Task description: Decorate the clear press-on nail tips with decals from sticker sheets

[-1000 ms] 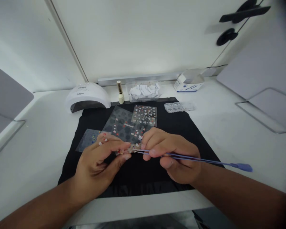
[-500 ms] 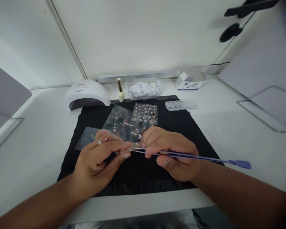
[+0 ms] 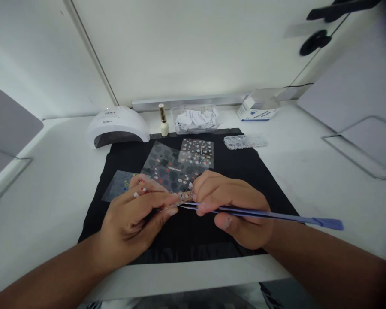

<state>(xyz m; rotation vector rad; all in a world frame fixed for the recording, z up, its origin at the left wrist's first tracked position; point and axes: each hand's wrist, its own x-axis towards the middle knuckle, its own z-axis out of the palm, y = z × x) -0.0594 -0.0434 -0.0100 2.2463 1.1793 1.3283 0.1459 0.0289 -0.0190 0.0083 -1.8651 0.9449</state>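
Observation:
Between the thumb and index finger of my left hand (image 3: 135, 219) is a small clear sticker sheet (image 3: 185, 196) with coloured designs, mostly hidden by my fingers. My right hand (image 3: 234, 206) is closed around purple tweezers (image 3: 276, 216), its fingertips close to the sheet's right end. The tweezers' tips reach the sheet beside my left thumb; whether they grip anything there is too small to tell. Under and behind my hands, a large clear sticker sheet (image 3: 167, 165) and a smaller patterned sticker sheet (image 3: 197, 152) overlap on the black mat (image 3: 193, 240).
A bluish sticker sheet (image 3: 114, 186) lies left of my hands. Along the back stand a white nail lamp (image 3: 120, 124), a nail polish bottle (image 3: 164, 126), a clear tub (image 3: 196, 122) of white packets and an open carton (image 3: 259, 110). A clear case (image 3: 244, 142) lies at the mat's right corner.
The tweezers and my right hand have shifted slightly down and right, and the tweezers' tips sit a little lower against the held sheet. My left hand keeps its hold.

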